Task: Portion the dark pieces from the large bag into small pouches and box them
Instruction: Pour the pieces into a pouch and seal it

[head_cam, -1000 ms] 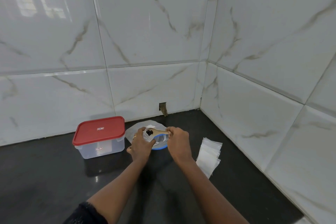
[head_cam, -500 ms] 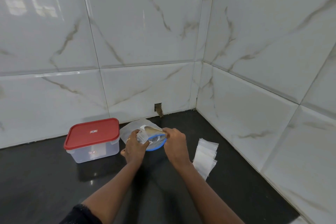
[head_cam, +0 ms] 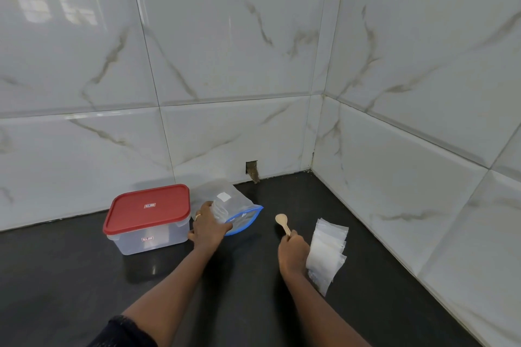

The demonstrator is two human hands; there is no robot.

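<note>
A large clear bag (head_cam: 236,205) with a blue zip edge lies on the black counter. My left hand (head_cam: 208,227) rests against its mouth and pinches a small clear pouch (head_cam: 218,210) there. My right hand (head_cam: 293,255) is apart to the right and grips a small wooden spoon (head_cam: 282,222) by its handle; the bowl looks empty. A stack of empty small pouches (head_cam: 328,251) lies just right of that hand. A clear plastic box with a shut red lid (head_cam: 148,210) stands left of the bag. The dark pieces are not visible.
Glossy marble-look tile walls meet in a corner behind and to the right. A small notch (head_cam: 251,169) is cut in the back wall at counter level. The black counter (head_cam: 84,276) stretches out to the left and toward me.
My right hand has pulled the spoon away from the pouch at the bag's mouth and swung right, toward the pouch stack. The dark pieces on the spoon are gone. My left hand stays at the bag.
</note>
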